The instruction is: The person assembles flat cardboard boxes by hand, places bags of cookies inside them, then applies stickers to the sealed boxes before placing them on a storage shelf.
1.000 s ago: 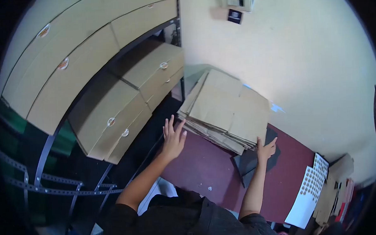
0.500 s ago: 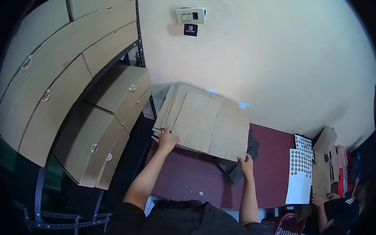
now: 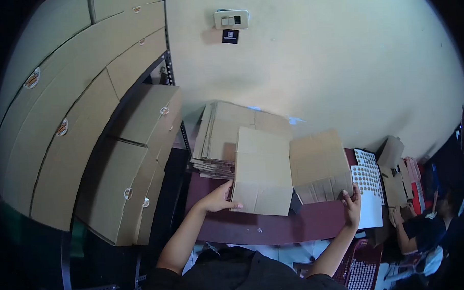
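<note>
A partly unfolded cardboard box (image 3: 263, 167) is held up over the front of the table, its two broad panels at an angle with a fold between them. My left hand (image 3: 218, 197) grips its lower left edge, the thumb on the near face. At the lower right corner of the other panel, my right hand (image 3: 352, 207) is closed on the edge, some fingers behind the board. Behind and left of the box lies a stack of flattened cardboard boxes (image 3: 212, 163), partly covered by it.
Shelving with closed cardboard boxes (image 3: 98, 185) stands on the left. The maroon table (image 3: 209, 227) lies below, with sticker sheets (image 3: 367, 178) at its right. A co-worker (image 3: 424, 230) sits at far right near a maroon plastic basket (image 3: 367, 273). A wall switch (image 3: 231, 19) is above.
The top cardboard box has come off the stack toward me and to the right, and its panels have spread open. My hands have moved lower and farther apart.
</note>
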Action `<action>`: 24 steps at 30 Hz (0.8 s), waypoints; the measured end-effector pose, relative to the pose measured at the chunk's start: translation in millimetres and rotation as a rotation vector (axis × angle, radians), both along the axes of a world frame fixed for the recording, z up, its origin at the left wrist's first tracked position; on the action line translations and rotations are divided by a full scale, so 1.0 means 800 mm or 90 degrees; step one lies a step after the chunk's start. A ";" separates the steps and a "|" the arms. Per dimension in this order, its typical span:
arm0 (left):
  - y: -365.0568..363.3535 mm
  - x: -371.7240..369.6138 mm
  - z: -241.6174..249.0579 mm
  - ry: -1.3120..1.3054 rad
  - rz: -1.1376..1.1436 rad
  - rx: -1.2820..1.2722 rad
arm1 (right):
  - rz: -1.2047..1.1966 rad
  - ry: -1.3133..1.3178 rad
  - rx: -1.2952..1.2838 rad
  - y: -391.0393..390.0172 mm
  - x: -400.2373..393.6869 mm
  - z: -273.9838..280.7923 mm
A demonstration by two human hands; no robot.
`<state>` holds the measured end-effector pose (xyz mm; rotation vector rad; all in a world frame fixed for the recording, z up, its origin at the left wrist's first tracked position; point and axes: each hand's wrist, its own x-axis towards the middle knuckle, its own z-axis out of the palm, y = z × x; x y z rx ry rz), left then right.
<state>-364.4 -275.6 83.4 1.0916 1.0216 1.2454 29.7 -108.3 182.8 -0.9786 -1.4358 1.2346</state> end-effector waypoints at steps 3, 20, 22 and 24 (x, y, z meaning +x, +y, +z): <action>-0.002 0.005 -0.002 0.001 -0.061 0.083 | 0.009 0.128 0.025 -0.031 0.035 -0.010; 0.014 0.229 -0.039 -0.009 0.034 0.006 | -0.509 -0.343 0.005 -0.172 0.176 -0.114; 0.015 0.266 0.004 0.151 -0.034 0.176 | -0.462 -0.267 -0.022 -0.164 0.206 -0.144; 0.026 0.312 0.000 0.164 -0.027 0.233 | -0.390 -0.106 -0.186 -0.154 0.215 -0.133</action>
